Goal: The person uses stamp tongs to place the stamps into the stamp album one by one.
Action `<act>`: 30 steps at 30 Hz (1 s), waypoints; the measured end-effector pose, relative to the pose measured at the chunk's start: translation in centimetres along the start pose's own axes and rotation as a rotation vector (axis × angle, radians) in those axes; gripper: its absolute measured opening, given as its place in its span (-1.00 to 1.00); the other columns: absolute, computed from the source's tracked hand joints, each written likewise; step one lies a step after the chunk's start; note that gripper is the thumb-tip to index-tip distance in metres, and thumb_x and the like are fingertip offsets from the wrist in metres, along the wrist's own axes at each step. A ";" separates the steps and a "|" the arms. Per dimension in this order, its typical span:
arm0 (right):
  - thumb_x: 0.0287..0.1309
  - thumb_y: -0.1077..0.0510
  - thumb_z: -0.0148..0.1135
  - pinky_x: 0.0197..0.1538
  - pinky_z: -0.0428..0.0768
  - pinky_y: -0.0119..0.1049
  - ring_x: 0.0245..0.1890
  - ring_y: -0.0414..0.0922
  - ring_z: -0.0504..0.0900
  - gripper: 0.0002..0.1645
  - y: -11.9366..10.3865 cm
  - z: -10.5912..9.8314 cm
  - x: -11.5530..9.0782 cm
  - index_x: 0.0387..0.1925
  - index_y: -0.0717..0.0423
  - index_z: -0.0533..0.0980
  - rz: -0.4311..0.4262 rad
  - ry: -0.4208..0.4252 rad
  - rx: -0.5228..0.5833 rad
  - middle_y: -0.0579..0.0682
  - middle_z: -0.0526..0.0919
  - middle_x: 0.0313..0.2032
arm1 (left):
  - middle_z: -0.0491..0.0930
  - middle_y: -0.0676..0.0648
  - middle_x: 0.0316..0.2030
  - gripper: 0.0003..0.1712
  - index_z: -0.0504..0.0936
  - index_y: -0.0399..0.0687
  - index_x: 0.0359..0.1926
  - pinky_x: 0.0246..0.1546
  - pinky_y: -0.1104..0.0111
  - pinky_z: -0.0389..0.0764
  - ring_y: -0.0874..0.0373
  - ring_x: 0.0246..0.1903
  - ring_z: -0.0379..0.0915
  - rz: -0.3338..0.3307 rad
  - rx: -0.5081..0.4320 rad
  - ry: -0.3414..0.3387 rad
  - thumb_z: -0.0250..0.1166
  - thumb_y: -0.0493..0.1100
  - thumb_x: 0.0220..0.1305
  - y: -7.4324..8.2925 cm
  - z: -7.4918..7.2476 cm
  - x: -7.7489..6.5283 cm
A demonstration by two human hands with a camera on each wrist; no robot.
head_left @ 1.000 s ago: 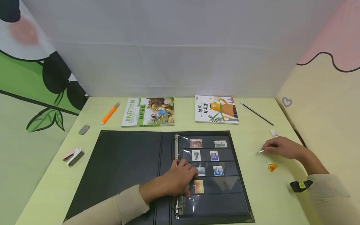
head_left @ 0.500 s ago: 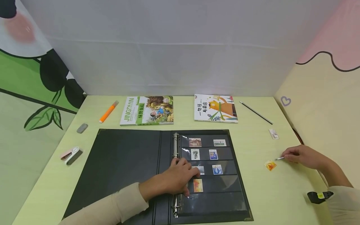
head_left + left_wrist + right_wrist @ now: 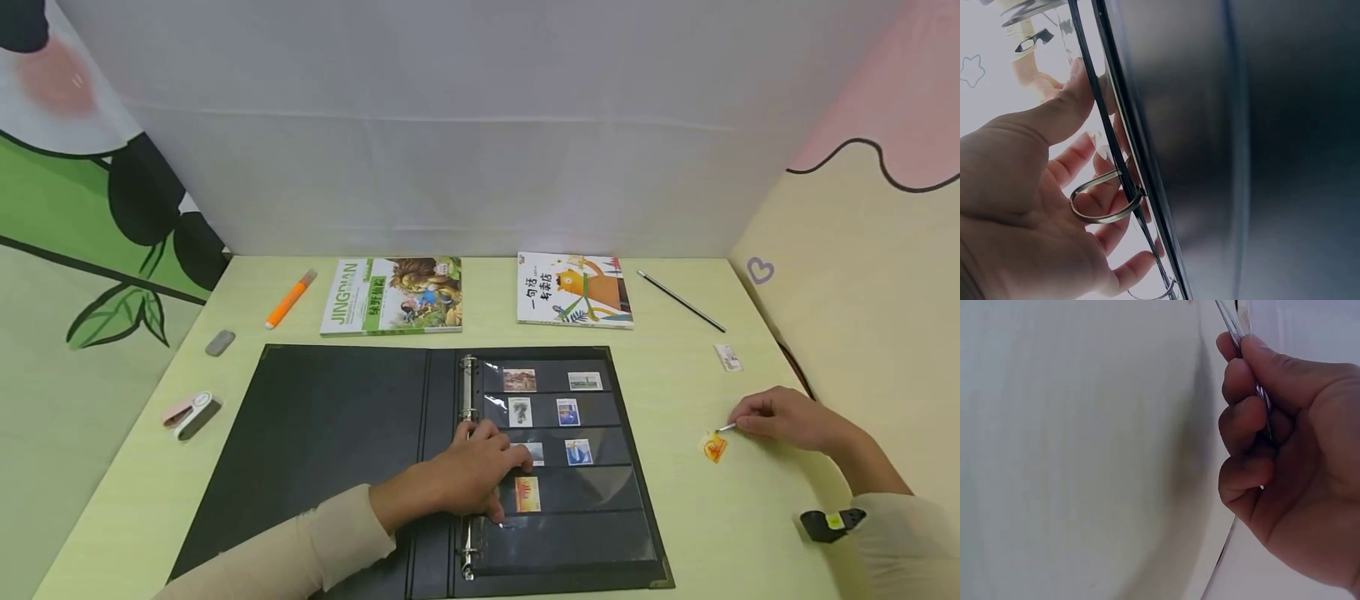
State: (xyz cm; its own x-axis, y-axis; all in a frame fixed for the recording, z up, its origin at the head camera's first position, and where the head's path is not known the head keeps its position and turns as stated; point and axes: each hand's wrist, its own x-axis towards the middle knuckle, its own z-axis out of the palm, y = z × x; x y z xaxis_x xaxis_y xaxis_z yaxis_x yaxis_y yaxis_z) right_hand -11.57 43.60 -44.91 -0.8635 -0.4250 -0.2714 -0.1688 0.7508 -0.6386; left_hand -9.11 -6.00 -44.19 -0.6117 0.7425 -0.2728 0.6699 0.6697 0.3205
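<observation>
A pair of tweezers (image 3: 726,427) is pinched in my right hand (image 3: 787,421), tips at the upper edge of an orange-yellow stamp (image 3: 715,448) lying on the table. Whether the tips hold the stamp is too small to tell. In the right wrist view my fingers curl round the tweezers (image 3: 1232,322). My left hand (image 3: 476,471) rests on the album's right page beside the metal rings (image 3: 468,392), partly covering a stamp in the third row. Several stamps sit in the pockets of the open black stamp album (image 3: 345,433), including a red-orange one (image 3: 527,494).
Another small stamp (image 3: 727,357) lies on the table's right side. Behind the album are two books (image 3: 392,296) and a dark pencil-like rod (image 3: 681,300). An orange marker (image 3: 291,298), a grey eraser (image 3: 220,342) and a small stapler-like item (image 3: 192,415) lie on the left.
My right hand moved right and toward me from near the pale loose stamp, then slightly left, bringing the tweezer tips to the orange-yellow stamp. The left hand stays on the page.
</observation>
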 end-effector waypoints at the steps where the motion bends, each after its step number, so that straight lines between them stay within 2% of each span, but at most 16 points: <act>1: 0.31 0.17 0.12 -0.39 0.38 -0.45 -0.42 -0.40 0.40 -0.84 -0.2 0.0 0.1 -0.27 0.03 0.64 0.001 0.002 0.006 -0.14 0.64 -0.38 | 0.52 0.17 -0.06 -0.26 0.43 0.42 0.11 0.21 -0.12 0.14 0.15 0.05 0.19 0.003 0.001 0.000 0.53 0.16 -0.16 0.0 0.0 0.0; 5: 0.31 0.15 0.12 -0.38 0.41 -0.45 -0.42 -0.40 0.41 -0.83 -1.0 -0.5 0.3 -0.24 0.03 0.64 0.014 0.004 -0.003 -0.12 0.63 -0.37 | 0.51 0.18 -0.08 -0.26 0.43 0.42 0.11 0.18 -0.10 0.16 0.16 0.04 0.20 0.018 0.002 0.003 0.53 0.17 -0.16 -0.2 0.1 0.0; 10: 0.33 0.14 0.09 -0.35 0.44 -0.45 -0.39 -0.43 0.42 -0.80 -0.7 -1.5 -0.2 -0.19 0.07 0.63 0.033 -0.060 -0.015 -0.13 0.65 -0.31 | 0.50 0.19 -0.11 -0.25 0.42 0.43 0.10 0.19 -0.10 0.16 0.16 0.05 0.20 0.021 0.007 0.002 0.52 0.19 -0.17 -0.2 0.1 0.2; 18: 0.33 0.19 0.08 -0.37 0.41 -0.45 -0.40 -0.39 0.44 -0.80 0.4 -0.9 0.2 -0.20 0.11 0.63 -0.022 -0.159 0.099 -0.12 0.65 -0.33 | 0.52 0.16 -0.06 -0.25 0.43 0.42 0.11 0.17 -0.09 0.16 0.15 0.05 0.20 0.003 0.017 -0.010 0.53 0.18 -0.17 -0.1 -0.3 0.0; 22: 0.31 0.21 0.10 -0.43 0.38 -0.44 -0.45 -0.41 0.38 -0.83 -0.2 -0.3 0.8 -0.27 0.08 0.62 -0.054 -0.157 0.096 -0.17 0.59 -0.42 | 0.52 0.16 -0.05 -0.25 0.43 0.41 0.11 0.17 -0.09 0.17 0.15 0.04 0.20 0.001 0.017 -0.011 0.53 0.18 -0.17 -0.1 -0.4 -0.1; 30: 0.31 0.15 0.12 -0.43 0.37 -0.41 -0.48 -0.37 0.37 -0.83 -1.3 -0.9 1.0 -0.27 0.07 0.62 0.010 -0.126 0.075 -0.21 0.51 -0.49 | 0.52 0.17 -0.06 -0.25 0.43 0.41 0.11 0.18 -0.09 0.16 0.15 0.04 0.20 0.000 0.016 -0.006 0.54 0.18 -0.18 0.0 -0.2 0.0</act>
State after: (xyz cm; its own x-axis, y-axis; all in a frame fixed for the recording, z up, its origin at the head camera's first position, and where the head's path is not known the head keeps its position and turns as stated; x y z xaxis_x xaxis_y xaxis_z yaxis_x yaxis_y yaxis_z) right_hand -12.68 42.68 -43.74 -0.7974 -0.4818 -0.3633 -0.1209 0.7174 -0.6861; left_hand -9.22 -6.01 -44.01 -0.6093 0.7423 -0.2787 0.6763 0.6700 0.3061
